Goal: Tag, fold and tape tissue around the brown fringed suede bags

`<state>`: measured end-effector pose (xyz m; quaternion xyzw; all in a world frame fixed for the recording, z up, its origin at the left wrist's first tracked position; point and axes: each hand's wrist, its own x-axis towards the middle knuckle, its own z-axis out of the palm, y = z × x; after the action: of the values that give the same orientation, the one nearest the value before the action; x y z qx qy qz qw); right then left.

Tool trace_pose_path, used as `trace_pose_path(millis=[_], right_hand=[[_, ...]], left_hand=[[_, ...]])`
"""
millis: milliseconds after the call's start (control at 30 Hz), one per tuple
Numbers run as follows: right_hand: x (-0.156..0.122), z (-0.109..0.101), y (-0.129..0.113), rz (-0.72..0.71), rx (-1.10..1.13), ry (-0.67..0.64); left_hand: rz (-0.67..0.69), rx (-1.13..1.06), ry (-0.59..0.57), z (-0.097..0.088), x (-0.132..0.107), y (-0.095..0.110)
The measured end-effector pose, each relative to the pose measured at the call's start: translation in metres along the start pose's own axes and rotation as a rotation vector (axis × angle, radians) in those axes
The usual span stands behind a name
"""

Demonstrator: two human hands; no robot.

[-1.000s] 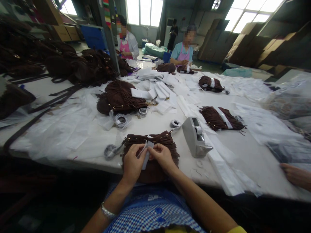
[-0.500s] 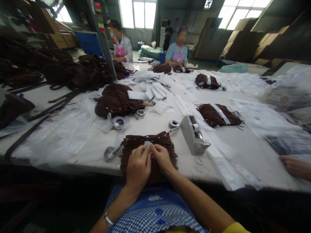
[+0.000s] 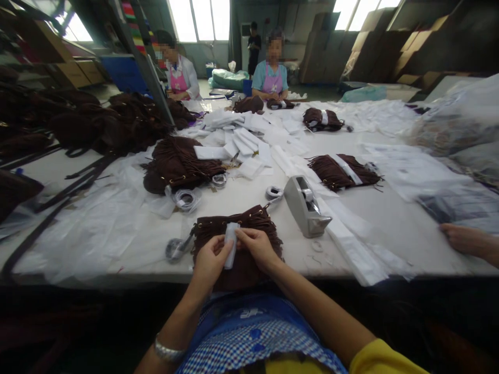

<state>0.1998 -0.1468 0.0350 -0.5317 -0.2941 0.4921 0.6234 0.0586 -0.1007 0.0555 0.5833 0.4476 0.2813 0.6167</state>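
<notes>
A dark brown fringed bag [image 3: 249,218] with gold eyelets lies flat at the table's front edge before me. Over its middle sits a folded white strip [image 3: 231,246], of paper or thin plastic; I cannot tell which. My left hand [image 3: 210,259] pinches the strip's left side between thumb and fingers. At its upper right, the fingertips of my right hand [image 3: 257,248] close on the same strip. A wrapped strap coil [image 3: 175,249] rests left of the bag, and another wrapped coil [image 3: 274,193] lies behind its right corner.
A grey tape dispenser [image 3: 306,208] stands right of the bag. White-banded bags [image 3: 339,171], loose fringed bags [image 3: 179,163] and white packets [image 3: 245,143] spread behind. Plastic sheets [image 3: 97,223] cover the left side. Another person's hand [image 3: 463,239] reaches in at right; two people work across the table.
The white strip shows longer now, lying down across the bag's front. My left hand has shifted down and left along it, and my right hand stays near its top. The view has tilted slightly.
</notes>
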Motion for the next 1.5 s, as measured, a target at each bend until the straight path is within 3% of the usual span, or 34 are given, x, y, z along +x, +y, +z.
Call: trace_pose_path(millis=[100, 200, 300, 367, 433, 500, 567, 700, 800, 1000, 1200, 1367, 1500], right_hand=[[-0.003, -0.002, -0.011, -0.014, -0.163, -0.077], [-0.014, -0.024, -0.038, -0.198, -0.489, -0.081], [-0.029, -0.075, -0.073, -0.468, -0.744, 0.283], [-0.036, -0.120, -0.089, -0.536, -0.887, 0.599], [-0.037, -0.163, -0.097, -0.465, -0.989, 0.760], [-0.034, -0.194, -0.096, -0.273, -0.940, 0.738], [-0.029, -0.209, -0.092, -0.106, -0.736, 0.661], [-0.025, -0.202, -0.092, -0.016, -0.268, 0.590], [-0.032, -0.188, -0.103, -0.067, -0.148, 0.606], [-0.060, -0.179, -0.110, -0.145, -0.110, 0.695], [-0.074, -0.190, -0.075, 0.004, -0.033, 0.695], [-0.069, -0.202, -0.052, 0.001, -0.106, 0.776], [-0.074, -0.187, -0.048, 0.002, -0.172, 0.774]], left_hand=[[-0.002, -0.030, 0.040, 0.004, 0.000, -0.004], [-0.005, -0.030, 0.058, 0.002, 0.003, -0.010], [-0.017, -0.045, 0.062, -0.001, 0.005, -0.015], [-0.026, -0.056, 0.063, -0.002, 0.005, -0.017], [-0.030, -0.065, 0.058, -0.002, 0.005, -0.018], [-0.031, -0.074, 0.056, -0.002, 0.005, -0.019], [-0.032, -0.080, 0.052, -0.002, 0.006, -0.020], [-0.036, -0.089, 0.037, -0.002, 0.008, -0.021], [-0.025, -0.088, 0.041, -0.002, 0.007, -0.020], [-0.054, -0.105, 0.057, -0.001, 0.007, -0.019], [-0.107, -0.157, 0.063, -0.001, 0.008, -0.019], [-0.104, -0.182, 0.037, -0.003, 0.008, -0.020], [-0.087, -0.211, 0.029, -0.003, 0.008, -0.021]])
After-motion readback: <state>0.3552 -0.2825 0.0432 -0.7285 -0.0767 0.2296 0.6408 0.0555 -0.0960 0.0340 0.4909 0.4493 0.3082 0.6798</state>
